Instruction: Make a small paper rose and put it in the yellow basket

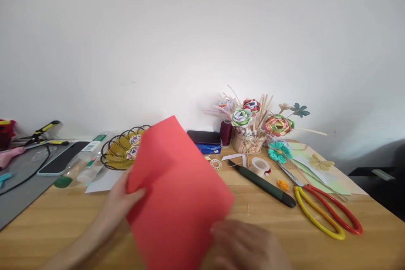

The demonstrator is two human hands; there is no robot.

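A sheet of red paper [180,185] is held up over the wooden table, tilted, with its upper left part bent over. My left hand [122,196] grips its left edge, the thumb on the near face and the other fingers hidden behind. My right hand [247,244] is at the paper's lower right edge, smeared by motion; whether its fingers pinch the sheet cannot be made out.
At right lie scissors [316,202], a green-handled cutter [265,185] and a tape roll [260,166]. Behind stands a basket [248,143] of paper flowers. A yellow woven basket [118,154], plastic bottles [90,152] and a phone [65,158] are at left.
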